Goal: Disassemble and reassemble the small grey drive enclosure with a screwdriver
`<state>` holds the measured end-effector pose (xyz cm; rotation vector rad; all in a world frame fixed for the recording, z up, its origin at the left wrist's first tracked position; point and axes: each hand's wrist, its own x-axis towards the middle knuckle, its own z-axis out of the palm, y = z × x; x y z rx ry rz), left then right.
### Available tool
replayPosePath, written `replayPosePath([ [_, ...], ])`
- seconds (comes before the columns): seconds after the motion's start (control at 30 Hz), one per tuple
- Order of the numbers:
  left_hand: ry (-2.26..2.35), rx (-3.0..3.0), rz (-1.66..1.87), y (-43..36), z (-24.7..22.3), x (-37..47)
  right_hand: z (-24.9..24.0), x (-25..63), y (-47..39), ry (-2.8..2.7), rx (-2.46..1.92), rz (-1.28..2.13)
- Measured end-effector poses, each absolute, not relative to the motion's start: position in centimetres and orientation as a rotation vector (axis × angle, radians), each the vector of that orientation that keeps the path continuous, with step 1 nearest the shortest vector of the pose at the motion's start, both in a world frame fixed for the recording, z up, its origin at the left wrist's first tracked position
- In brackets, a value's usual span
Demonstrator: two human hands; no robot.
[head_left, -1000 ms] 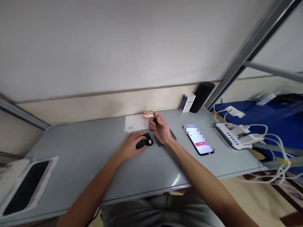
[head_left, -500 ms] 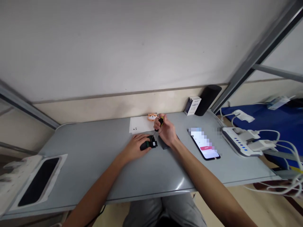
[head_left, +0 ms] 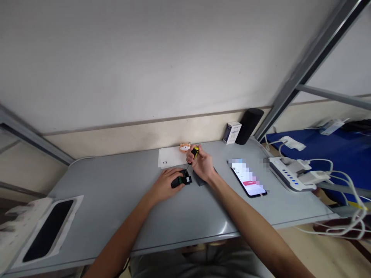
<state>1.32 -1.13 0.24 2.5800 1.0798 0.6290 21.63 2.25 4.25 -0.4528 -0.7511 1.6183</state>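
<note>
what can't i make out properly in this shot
All in the head view:
Tip of the tool: too small to tell exactly where it meets the black device.
Underside of the black device: hidden by the device itself and the left hand.
Dark flat thing: partly covered by the right hand.
Dark bits: too small to identify.
Phone screen: partly masked by pixel blocks.

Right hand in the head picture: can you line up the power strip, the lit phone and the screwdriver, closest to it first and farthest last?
1. Screwdriver: nearest, held in the right hand.
2. Lit phone: lying on the table, to that hand's right.
3. Power strip: farthest, beyond the phone, by the table's right edge.
</note>
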Motion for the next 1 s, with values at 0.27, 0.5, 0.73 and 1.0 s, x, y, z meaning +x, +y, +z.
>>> replayPosePath([
  [0.27,1.059,2.600,0.662,-0.9,-0.2,1.2,3.8,21.7,2.5,-0.778,-0.414,1.563],
  [0.5,1.058,2.594,0.675,-0.6,-0.5,1.1,4.8,21.1,1.8,-0.865,-0.420,1.595],
  [0.73,1.072,2.542,0.685,-0.6,-0.9,0.9,4.7,20.4,1.1,-0.891,-0.437,1.498],
  [1.0,1.076,2.503,0.632,-1.0,-0.1,1.1,4.8,20.7,1.6,-0.870,-0.497,1.505],
])
